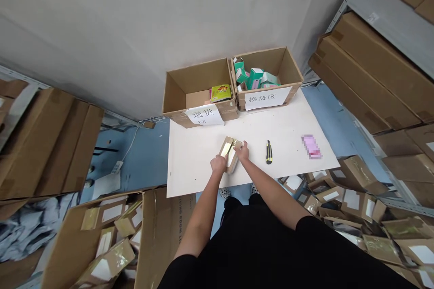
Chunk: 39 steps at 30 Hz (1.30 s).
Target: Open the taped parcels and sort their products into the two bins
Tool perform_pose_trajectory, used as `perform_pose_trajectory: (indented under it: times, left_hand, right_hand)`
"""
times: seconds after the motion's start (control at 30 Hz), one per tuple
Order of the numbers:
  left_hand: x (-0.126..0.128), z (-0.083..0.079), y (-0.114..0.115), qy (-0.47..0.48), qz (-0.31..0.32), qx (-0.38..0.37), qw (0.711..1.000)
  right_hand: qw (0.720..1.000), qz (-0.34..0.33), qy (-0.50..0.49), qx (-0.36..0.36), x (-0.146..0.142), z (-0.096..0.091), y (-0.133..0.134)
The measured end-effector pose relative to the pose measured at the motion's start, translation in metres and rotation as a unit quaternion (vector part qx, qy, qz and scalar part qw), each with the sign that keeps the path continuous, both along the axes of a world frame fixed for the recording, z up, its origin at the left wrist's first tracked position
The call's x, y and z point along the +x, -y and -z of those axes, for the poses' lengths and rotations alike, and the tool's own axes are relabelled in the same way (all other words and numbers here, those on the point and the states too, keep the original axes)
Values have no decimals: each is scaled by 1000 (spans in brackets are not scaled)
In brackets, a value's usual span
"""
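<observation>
A small cardboard box [229, 141] with shiny tape and a pale label is on the white table, between my two hands. A dark gap runs along its top, between the flaps. My left hand [219, 163] is closed on the near left side of the box. At its right side, my right hand [242, 151] has its fingers curled over the edge. The undersides of both hands and what the fingertips press on are hidden. To the right of the box lies a black and yellow utility knife [269, 152], touched by neither hand.
Behind are two open cartons with paper signs: the left carton [179, 119] holds a yellow-green packet [221, 93], the right carton [295, 85] several green boxes [255, 77]. A blurred pink item [311, 146] lies right on the table [193, 162]. Parcels [113, 259] fill a large carton below left.
</observation>
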<state>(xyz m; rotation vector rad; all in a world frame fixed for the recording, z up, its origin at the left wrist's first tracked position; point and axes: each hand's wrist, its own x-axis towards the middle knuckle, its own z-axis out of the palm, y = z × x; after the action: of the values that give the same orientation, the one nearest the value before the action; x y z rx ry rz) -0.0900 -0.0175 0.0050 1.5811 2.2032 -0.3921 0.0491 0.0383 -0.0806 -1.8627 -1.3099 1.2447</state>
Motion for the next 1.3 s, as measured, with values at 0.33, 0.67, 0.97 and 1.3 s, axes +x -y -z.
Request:
perform_pose_trajectory:
  times: [0.33, 0.67, 0.97, 1.3]
  left_hand:
    - [-58, 0, 5, 135, -134, 47, 981]
    - [-47, 16, 25, 124, -75, 173, 974]
    - [-65, 6, 48, 316, 277, 161, 893]
    - [-60, 35, 73, 272, 333, 126, 894]
  right_hand:
    - [999, -35, -6, -36, -12, -22, 9]
    - [977, 17, -199, -71, 15, -24, 34]
    - [959, -16, 234, 162, 39, -43, 46]
    - [885, -333, 308, 101, -17, -59, 27]
